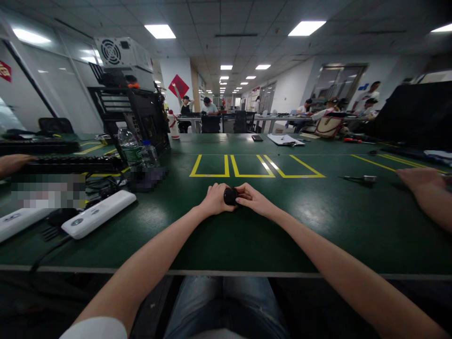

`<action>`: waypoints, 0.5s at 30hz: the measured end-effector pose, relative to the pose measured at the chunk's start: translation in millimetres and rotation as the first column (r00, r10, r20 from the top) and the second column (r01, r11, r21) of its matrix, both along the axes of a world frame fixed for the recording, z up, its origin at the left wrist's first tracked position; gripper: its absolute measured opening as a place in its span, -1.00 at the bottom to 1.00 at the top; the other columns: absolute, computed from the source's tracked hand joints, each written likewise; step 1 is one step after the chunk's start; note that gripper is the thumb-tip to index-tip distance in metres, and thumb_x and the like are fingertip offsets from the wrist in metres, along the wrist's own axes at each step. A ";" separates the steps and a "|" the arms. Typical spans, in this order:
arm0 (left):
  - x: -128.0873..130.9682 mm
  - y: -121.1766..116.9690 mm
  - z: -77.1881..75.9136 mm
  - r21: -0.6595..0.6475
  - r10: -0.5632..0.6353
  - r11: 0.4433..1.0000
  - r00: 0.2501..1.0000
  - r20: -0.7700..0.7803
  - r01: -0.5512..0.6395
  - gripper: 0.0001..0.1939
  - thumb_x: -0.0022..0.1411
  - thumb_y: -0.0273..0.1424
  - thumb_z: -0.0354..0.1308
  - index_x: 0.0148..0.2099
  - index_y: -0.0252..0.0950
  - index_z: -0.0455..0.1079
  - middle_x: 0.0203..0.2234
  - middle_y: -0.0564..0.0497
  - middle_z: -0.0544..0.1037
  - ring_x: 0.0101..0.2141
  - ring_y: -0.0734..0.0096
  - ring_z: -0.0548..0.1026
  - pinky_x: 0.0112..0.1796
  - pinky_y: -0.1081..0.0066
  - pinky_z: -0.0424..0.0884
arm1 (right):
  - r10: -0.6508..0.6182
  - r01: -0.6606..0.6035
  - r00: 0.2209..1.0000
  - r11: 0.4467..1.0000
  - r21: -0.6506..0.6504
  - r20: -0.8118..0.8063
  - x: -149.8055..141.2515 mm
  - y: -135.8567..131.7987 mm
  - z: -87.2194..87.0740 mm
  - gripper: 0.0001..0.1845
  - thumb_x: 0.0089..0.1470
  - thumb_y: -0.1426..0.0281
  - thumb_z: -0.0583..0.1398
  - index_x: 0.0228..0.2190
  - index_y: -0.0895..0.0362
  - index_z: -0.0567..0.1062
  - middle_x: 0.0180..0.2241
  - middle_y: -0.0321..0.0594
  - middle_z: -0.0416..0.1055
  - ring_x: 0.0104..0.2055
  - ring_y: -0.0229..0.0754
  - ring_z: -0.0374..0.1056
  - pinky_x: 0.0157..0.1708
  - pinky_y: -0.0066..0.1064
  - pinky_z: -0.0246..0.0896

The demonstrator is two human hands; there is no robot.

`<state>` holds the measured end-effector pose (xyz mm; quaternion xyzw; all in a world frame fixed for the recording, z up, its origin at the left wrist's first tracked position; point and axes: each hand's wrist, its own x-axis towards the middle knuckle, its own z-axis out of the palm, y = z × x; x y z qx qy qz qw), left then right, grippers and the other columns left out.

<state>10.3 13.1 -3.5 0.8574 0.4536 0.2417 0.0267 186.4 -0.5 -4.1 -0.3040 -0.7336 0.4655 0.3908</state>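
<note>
The left hand (215, 198) wraps the black object (230, 196) at frame centre while the right hand (254, 199) pinches its right edge, so a firm left hold and light right touch should steady it close over the counter (226, 245).

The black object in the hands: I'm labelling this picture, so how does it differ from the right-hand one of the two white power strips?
The black object is dark; the power strip is white. The object looks small and rounded, the strip long and narrow. The object is held between the left hand and right hand, while the strip lies untouched. Both appear against the green table.
</note>
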 end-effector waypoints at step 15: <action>-3.2 1.7 -1.3 0.006 -0.040 0.999 0.999 0.019 0.040 -0.47 -0.19 -0.07 0.15 -0.20 -0.28 0.18 -0.32 -0.01 0.35 -0.30 0.24 0.29 -0.29 0.29 0.19 | -0.084 0.084 0.989 0.996 0.001 0.122 -1.5 -3.4 2.2 -0.71 -0.03 0.29 0.09 -0.22 0.09 0.24 -0.21 -0.22 0.27 -0.13 -0.18 0.24 -0.10 -0.17 0.13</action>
